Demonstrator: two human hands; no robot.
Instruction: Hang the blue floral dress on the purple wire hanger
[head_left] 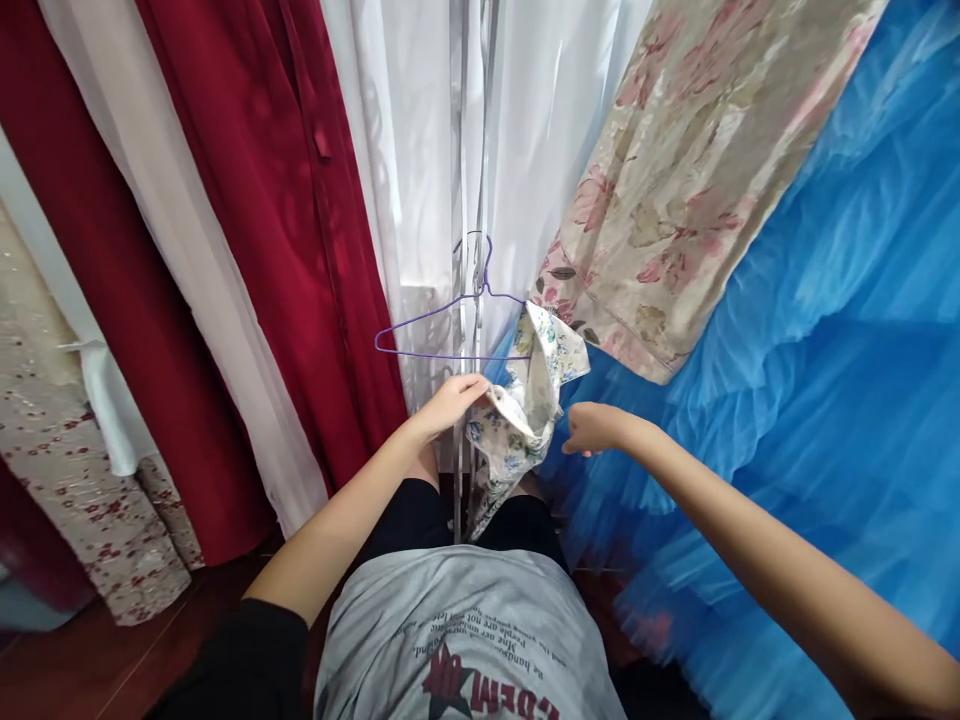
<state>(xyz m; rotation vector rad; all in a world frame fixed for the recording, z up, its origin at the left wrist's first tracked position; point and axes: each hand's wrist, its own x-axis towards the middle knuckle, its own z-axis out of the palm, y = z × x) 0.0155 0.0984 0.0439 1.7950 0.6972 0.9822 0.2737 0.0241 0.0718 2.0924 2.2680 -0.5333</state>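
Observation:
A purple wire hanger hangs by its hook from a pale metal pole in the middle. On its right arm hangs a small white floral garment with blue and green flowers; the hanger's left arm is bare. My left hand is closed, pinching the garment's white edge below the hanger. Just right of the garment is my right hand, its fingers curled in, with a small gap between it and the cloth. Whether anything is in those fingers is hidden.
Dark red drapes and a sequined floral gown hang on the left. White cloth hangs behind the pole. On the right are a beige floral dress and a wide blue tulle skirt, close to my right arm.

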